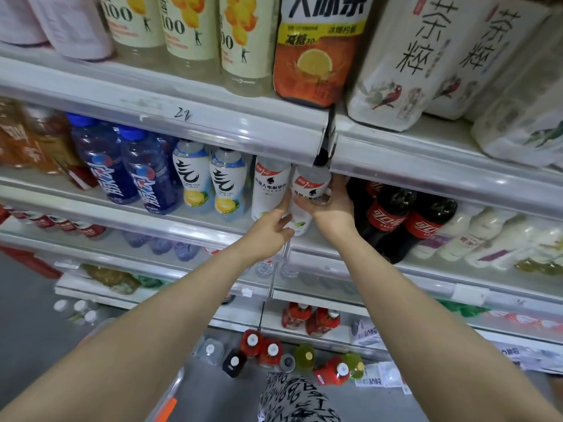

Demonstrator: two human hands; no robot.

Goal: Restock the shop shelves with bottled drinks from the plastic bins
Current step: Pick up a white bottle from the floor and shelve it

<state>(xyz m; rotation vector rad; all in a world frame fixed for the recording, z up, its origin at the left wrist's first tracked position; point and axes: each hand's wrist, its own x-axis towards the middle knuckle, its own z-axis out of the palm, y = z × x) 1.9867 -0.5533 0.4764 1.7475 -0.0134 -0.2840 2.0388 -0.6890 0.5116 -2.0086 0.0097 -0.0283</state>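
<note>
The white-labelled bottle (308, 190) is at the front of the middle shelf (182, 222), its top tucked under the rail of the upper shelf (213, 129) and its body leaning a little to the left; whether its base rests fully on the shelf cannot be told. The right hand (332, 207) grasps it from the right side, fingers (338, 181) curled round the label and thumb across the front. The left hand (268, 231) reaches up with straight fingers that touch the bottle's left flank, in the gap between it and a matching bottle (269, 190) just beside it. To the right stand dark cola bottles (388, 216) with red labels; to the left, two lemon-print bottles (225, 185), then blue bottles (143, 181). The upper rail bears a handwritten mark (it reads like "22"). Far below, on the floor (213, 403), stand loose bottles (271, 351) — red, green and dark — near patterned trousers (292, 397).
</note>
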